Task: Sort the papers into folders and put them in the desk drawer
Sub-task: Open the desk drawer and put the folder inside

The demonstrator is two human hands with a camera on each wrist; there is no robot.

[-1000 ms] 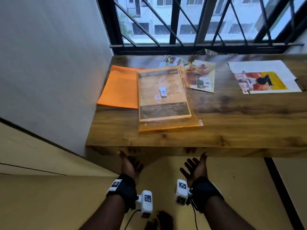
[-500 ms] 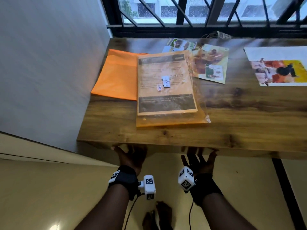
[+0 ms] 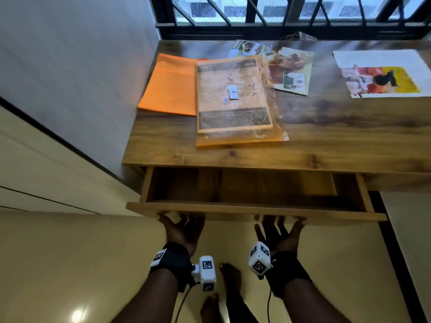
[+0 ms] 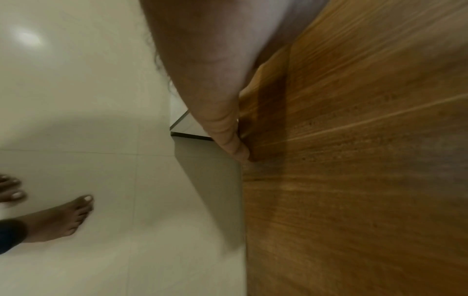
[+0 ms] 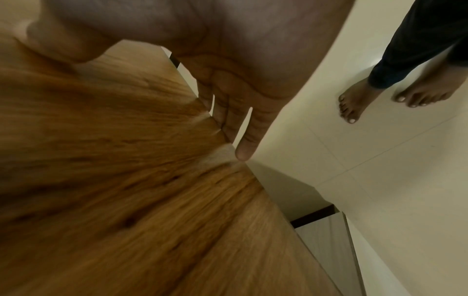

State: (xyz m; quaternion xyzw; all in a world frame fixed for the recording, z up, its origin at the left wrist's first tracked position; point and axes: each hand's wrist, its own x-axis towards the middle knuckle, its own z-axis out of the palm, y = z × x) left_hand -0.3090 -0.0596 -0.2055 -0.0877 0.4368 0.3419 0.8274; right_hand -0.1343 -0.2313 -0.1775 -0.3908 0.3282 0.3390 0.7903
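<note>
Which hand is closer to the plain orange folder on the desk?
Left. The left hand grips the drawer front almost straight below the orange folder; the right hand grips it farther right.

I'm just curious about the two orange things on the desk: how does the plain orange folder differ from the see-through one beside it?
The plain orange folder is opaque, showing no contents; the see-through folder shows a printed sheet inside. The plain one lies nearer the wall; the see-through one overlaps its right edge and reaches closer to the open drawer. Small white slips lie on the see-through one; the plain one's visible part is bare. Both lie flat on the desk.
</note>
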